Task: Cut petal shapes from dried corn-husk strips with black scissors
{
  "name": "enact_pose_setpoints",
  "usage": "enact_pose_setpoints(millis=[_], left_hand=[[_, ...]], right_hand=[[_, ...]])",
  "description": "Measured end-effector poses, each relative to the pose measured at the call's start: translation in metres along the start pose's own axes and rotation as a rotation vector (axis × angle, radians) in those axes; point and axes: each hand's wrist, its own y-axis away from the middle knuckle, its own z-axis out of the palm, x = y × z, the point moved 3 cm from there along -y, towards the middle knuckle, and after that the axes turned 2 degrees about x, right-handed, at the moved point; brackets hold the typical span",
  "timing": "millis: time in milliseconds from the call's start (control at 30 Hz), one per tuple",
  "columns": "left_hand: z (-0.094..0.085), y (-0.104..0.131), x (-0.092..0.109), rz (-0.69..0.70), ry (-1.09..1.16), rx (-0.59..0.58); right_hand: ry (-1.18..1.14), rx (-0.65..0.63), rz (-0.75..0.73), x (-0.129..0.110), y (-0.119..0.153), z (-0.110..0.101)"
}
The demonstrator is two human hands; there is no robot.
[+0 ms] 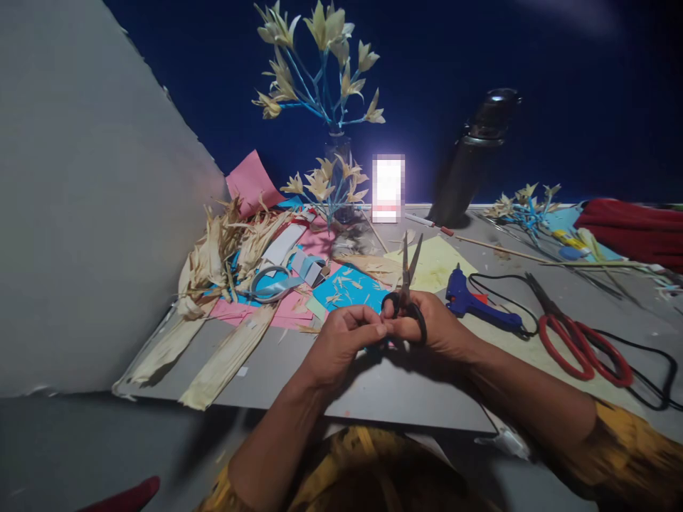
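Black-handled scissors (406, 274) point upward from my right hand (435, 327), whose fingers are wrapped round the loops; the blades are slightly apart. My left hand (346, 338) is pinched closed, its thumb and fingertips meeting my right fingertips over the front of the table. Whatever lies between those fingertips is too small to make out. Just beyond my hands a blue sheet (349, 288) carries pale husk scraps. A yellow-green sheet (440, 267) lies behind the scissors.
Dried husks (213, 263), a tape roll (271, 283) and pink paper (253, 183) crowd the left. Husk flowers on blue stems (320, 78) stand behind. A dark bottle (472, 160), blue glue gun (480, 306), its cord and red-handled scissors (581, 338) are to the right.
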Motion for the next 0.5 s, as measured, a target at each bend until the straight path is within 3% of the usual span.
enact_pose_setpoints(millis=[167,267,367,500], left_hand=[[0.0013,-0.0019,0.0008,-0.052,0.220,-0.076],[0.0010,-0.0001,0.0054,-0.028,0.314,-0.033],[0.0034,0.0024,0.0036,0.003,0.187,0.058],[0.0062,0.0017,-0.0025,0.054,0.026,0.112]], right_hand=[[-0.113,-0.051,0.022,-0.0032,0.0010,0.0037],[-0.194,-0.008,0.017,-0.0028,0.0001,0.0035],[-0.202,0.063,0.011,-0.0011,-0.0009,0.0024],[-0.216,0.058,0.009,0.0010,-0.0005,0.0044]])
